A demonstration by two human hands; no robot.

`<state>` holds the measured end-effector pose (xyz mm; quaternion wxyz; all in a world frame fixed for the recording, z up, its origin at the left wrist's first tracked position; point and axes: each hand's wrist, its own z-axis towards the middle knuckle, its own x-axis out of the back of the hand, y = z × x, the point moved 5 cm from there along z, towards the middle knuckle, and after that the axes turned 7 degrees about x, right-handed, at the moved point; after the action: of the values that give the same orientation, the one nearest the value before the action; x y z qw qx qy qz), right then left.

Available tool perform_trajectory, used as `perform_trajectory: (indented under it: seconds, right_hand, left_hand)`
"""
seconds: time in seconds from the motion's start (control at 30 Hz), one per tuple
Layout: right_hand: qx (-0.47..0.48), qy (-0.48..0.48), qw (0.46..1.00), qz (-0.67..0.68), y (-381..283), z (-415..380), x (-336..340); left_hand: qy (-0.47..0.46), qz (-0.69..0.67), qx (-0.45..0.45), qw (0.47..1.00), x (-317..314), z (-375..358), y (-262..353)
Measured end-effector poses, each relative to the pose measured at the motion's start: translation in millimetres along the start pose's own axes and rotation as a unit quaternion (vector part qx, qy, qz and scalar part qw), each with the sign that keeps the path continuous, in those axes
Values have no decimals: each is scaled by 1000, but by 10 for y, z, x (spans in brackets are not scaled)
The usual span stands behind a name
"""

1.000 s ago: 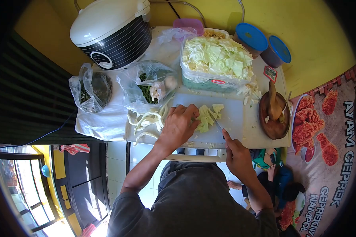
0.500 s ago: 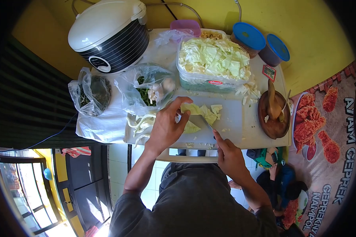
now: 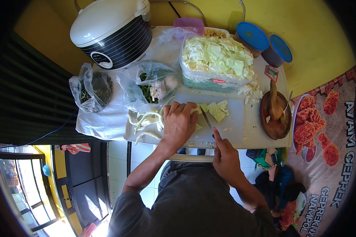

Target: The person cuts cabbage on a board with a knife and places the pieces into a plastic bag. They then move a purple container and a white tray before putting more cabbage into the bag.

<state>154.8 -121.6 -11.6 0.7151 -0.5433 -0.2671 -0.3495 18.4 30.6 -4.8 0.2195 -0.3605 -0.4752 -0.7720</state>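
Note:
My right hand (image 3: 226, 158) is closed round the handle of a knife (image 3: 206, 118), index finger stretched along it. The blade points up and left across the white cutting board (image 3: 236, 114), between my left hand and some cut cabbage pieces (image 3: 218, 111). My left hand (image 3: 180, 123) is closed, its fingers curled down over cabbage leaf on the board; most of that leaf is hidden beneath them. Pale cabbage ribs (image 3: 148, 121) lie to the left of this hand. Behind the board stands a clear plastic container (image 3: 209, 83) heaped with cut cabbage (image 3: 219, 55).
Plastic bags with greens and garlic (image 3: 157, 90) and dark contents (image 3: 95, 93) lie left. A rice cooker (image 3: 112, 33) stands back left. Blue-lidded tubs (image 3: 251, 35) are back right, a stone-like mortar with pestle (image 3: 275, 118) right. People (image 3: 279, 181) sit below right.
My left hand has turned from a raised pinch to fingers curled down over the cabbage. The knife blade now lies closer to its fingertips. The whole view has shifted slightly.

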Motion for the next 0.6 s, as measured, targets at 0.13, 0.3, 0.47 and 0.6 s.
perform_trajectory:
  seconds: [0.13, 0.3, 0.47, 0.6]
  right_hand:
    - [-2, -28, 999, -34, -6, 75, -67]
    - [-9, -55, 997, -59, -38, 133, -65]
    - [-22, -73, 994, -77, -88, 198, 23]
    - [-15, -71, 994, -75, -54, 208, 17]
  left_hand:
    - [20, 32, -7, 999, 45, -33, 34]
    - [32, 40, -14, 999, 44, -59, -4]
    - [25, 24, -13, 999, 26, -49, -25]
    - [23, 9, -14, 1000, 26, -32, -42]
